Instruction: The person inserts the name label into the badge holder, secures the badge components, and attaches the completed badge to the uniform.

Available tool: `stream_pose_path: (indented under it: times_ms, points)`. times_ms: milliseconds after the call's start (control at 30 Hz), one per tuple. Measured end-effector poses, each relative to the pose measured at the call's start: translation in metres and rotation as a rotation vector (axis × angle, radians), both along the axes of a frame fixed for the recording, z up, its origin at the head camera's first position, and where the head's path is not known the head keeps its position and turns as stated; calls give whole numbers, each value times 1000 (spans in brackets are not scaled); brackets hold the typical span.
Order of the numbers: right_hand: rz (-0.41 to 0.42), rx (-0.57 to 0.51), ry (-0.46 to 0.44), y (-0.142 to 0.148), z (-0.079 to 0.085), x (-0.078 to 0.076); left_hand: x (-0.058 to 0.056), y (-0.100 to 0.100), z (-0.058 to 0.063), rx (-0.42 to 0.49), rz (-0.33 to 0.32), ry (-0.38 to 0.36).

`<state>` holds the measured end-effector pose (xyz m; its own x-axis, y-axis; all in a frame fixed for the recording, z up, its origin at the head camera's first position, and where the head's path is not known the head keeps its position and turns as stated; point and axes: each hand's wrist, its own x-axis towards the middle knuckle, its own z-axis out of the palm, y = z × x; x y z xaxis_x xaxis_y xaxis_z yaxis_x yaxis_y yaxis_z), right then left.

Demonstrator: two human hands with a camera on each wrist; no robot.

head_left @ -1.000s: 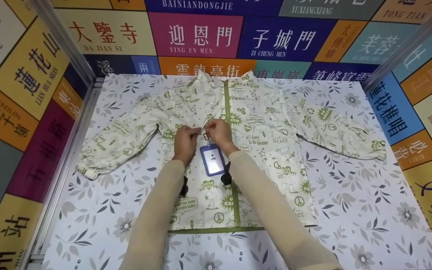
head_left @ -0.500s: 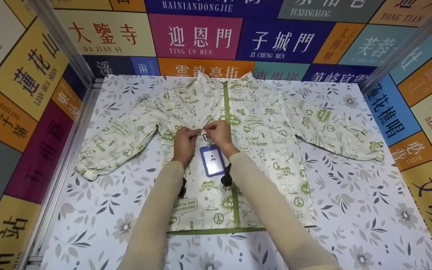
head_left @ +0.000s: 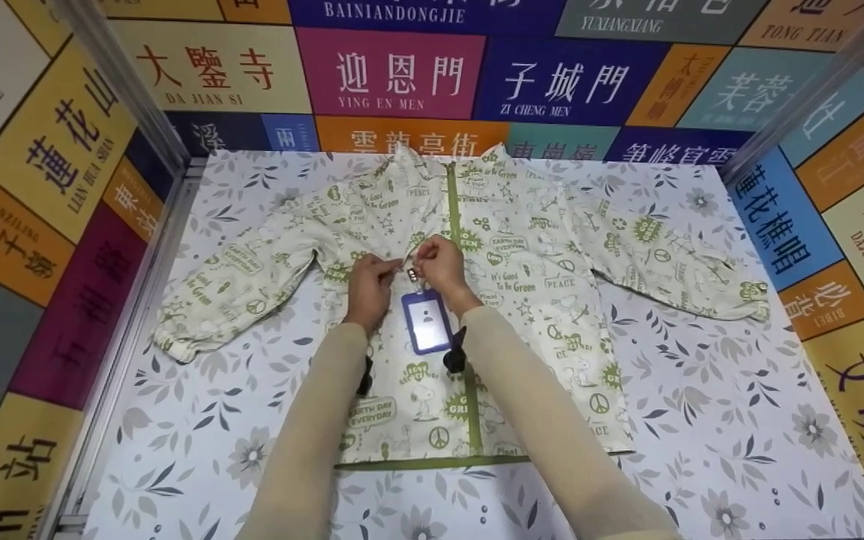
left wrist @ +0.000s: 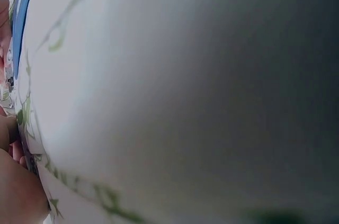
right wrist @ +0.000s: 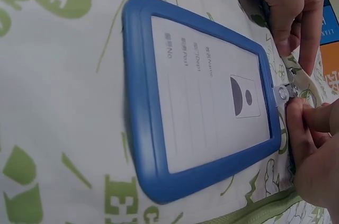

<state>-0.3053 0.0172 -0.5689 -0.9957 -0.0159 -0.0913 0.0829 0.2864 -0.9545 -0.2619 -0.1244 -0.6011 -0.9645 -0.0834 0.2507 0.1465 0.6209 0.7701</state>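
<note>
A white jacket (head_left: pixel 522 330) with green print lies spread flat, front up, its green zipper strip (head_left: pixel 475 420) running down the middle. Over its left front panel lies a blue-framed badge holder (head_left: pixel 427 322) with a blank name card inside. In the right wrist view, a metal clip (right wrist: pixel 292 90) sits at the badge's top. My right hand (head_left: pixel 441 264) pinches at this clip with thumb and fingers. Just to the left, my left hand (head_left: pixel 372 285) pinches a raised fold of the jacket fabric (right wrist: pixel 310 83). The left wrist view is mostly blurred cloth, with my left hand (left wrist: pixel 18 187) at its edge.
The jacket's two sleeves (head_left: pixel 237 277) spread out to the sides. Beneath it is a white table covering (head_left: pixel 702 397) with grey leaves and flowers. Colourful sign-printed panels (head_left: pixel 394 71) stand at the back and both sides, with metal frame posts (head_left: pixel 128 82) at the corners.
My right hand has moved slightly up, and the badge holder has shifted a little to the right. My left hand stays nearly still at the fabric.
</note>
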Motion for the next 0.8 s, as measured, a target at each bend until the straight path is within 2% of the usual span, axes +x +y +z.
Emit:
stream_pose_path:
  times_ms: [67,300,400,533,733,800]
  points:
    - [4,-10,12,1,-2,0,1,1,0,1,2,1]
    - [39,144,84,4,-3,1,0,5,-1,-3,-10,17]
    - [40,138,90,3,-3,0,-1,5,-1,-6,-7,16]
    - [45,89,66,2,-3,-2,-2,3,-2,7,1,-8]
    - [51,-141,10,1,-7,-4,-2,2,-5,25,30,-18]
    - [52,-171,10,0,-7,-5,-3,1,-4,19,35,-14]
